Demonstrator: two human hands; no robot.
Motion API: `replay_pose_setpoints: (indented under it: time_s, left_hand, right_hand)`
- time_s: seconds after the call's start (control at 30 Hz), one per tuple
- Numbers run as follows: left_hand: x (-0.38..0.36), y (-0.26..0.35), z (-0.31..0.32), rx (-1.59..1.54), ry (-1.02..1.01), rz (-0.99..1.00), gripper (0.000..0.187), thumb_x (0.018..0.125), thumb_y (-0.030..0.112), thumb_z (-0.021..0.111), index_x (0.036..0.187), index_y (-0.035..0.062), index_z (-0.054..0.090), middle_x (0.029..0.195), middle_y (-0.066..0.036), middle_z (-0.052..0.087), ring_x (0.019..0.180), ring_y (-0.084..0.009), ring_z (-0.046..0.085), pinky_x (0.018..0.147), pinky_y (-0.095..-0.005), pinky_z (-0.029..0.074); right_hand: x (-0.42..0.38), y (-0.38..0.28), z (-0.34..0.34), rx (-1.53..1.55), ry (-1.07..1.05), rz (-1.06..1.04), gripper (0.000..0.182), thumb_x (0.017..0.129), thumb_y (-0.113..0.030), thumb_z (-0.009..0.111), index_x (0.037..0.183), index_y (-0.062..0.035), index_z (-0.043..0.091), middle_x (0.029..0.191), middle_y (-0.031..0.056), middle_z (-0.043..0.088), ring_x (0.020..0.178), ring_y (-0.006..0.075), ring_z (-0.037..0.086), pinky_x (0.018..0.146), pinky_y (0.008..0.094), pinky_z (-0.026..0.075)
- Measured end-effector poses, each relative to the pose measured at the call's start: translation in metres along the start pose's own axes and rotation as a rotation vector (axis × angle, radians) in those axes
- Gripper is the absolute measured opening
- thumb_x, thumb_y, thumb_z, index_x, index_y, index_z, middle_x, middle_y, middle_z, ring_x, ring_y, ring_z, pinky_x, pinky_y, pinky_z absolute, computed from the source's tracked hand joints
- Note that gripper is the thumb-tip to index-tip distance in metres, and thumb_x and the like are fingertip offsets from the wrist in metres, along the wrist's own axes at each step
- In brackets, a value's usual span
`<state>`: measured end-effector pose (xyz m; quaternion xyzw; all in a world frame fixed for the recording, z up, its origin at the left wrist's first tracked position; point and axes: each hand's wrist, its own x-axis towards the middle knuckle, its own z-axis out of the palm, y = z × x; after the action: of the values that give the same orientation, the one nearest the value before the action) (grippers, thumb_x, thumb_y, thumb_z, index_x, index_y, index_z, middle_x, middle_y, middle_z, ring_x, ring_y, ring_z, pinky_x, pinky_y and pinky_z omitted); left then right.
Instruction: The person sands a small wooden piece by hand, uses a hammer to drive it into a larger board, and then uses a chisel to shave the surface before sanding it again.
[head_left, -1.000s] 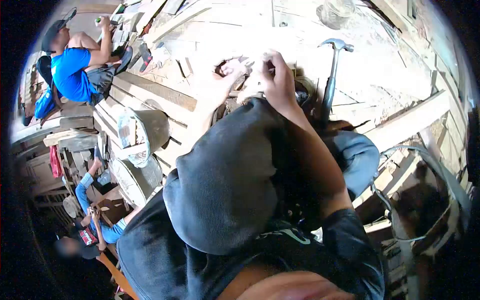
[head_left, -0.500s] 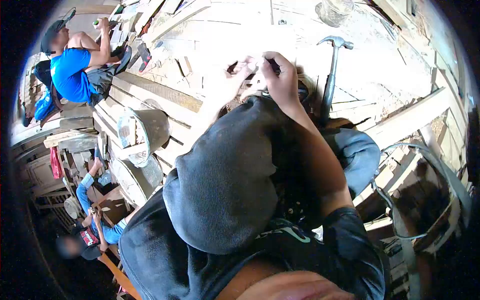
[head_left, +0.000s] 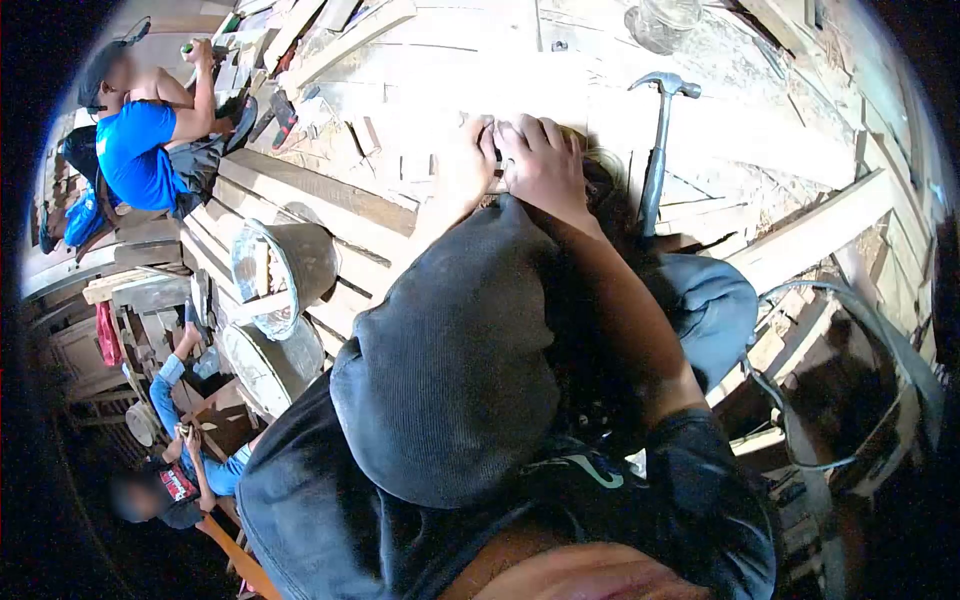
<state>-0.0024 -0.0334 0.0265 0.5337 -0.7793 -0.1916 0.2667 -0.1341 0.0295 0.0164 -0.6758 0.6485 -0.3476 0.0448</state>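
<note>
My left hand (head_left: 468,165) and my right hand (head_left: 545,165) are side by side, close together, just beyond my dark-clothed knee (head_left: 445,340). The fingers of both are curled in. The back of my right hand faces up, its fingers bent over and pointing away from me. Whatever lies between or under the fingers is hidden, and the pale glare around my left hand blurs its outline. To the right of my hands a claw hammer (head_left: 656,150) rests on the boards, head away from me, touched by neither hand.
Grey buckets (head_left: 312,262) stand on slatted boards to the left. A person in a blue shirt (head_left: 145,150) sits at upper left, another person (head_left: 180,480) at lower left. Another bucket (head_left: 668,25) is at the far edge. A looped hose or cable (head_left: 800,465) hangs at right, near wooden beams (head_left: 815,235).
My right hand has turned from a thumb-and-finger pinch to back-up with curled fingers. My left hand has drawn in close beside it. The hammer lies where it was.
</note>
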Motion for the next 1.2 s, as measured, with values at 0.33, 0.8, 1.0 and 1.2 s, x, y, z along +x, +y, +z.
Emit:
replay_pose_setpoints:
  time_s: [0.33,0.8,1.0,1.2]
  left_hand:
    - [0.001,-0.011,0.004,-0.008,0.069,0.090,0.011,0.090,0.009,0.068,0.099,0.0042,0.072,0.089,-0.018,0.069,0.083,-0.0333,0.068,0.073,-0.0408,0.053]
    - [0.025,-0.016,0.010,0.057,0.114,0.228,0.012,0.090,0.009,0.068,0.101,0.0051,0.071,0.088,-0.020,0.067,0.081,-0.0396,0.065,0.074,-0.0434,0.053]
    - [-0.008,-0.019,-0.001,0.083,0.029,0.069,0.014,0.089,0.013,0.069,0.100,0.0034,0.071,0.089,-0.023,0.066,0.086,-0.0396,0.066,0.077,-0.0434,0.053]
    - [0.023,-0.012,0.009,0.074,0.100,0.211,0.009,0.088,0.005,0.064,0.095,0.0023,0.069,0.089,-0.023,0.065,0.084,-0.0414,0.064,0.074,-0.0487,0.051]
  right_hand:
    - [-0.004,-0.002,-0.001,-0.096,-0.047,-0.038,0.041,0.079,-0.026,0.067,0.119,-0.0133,0.065,0.121,0.0056,0.056,0.118,0.0268,0.052,0.097,0.0454,0.041]
    - [-0.009,-0.004,-0.001,-0.102,-0.160,-0.004,0.042,0.082,-0.018,0.063,0.124,-0.0131,0.064,0.130,0.0085,0.052,0.126,0.0295,0.047,0.105,0.0464,0.037]
    - [-0.008,-0.003,-0.001,-0.104,-0.159,-0.004,0.039,0.085,-0.017,0.062,0.124,-0.0123,0.062,0.130,0.0078,0.053,0.125,0.0278,0.048,0.102,0.0465,0.041]
    - [-0.011,-0.008,-0.002,-0.113,-0.318,0.010,0.041,0.084,-0.024,0.066,0.122,-0.0079,0.064,0.138,0.0128,0.045,0.132,0.0325,0.040,0.109,0.0501,0.032]
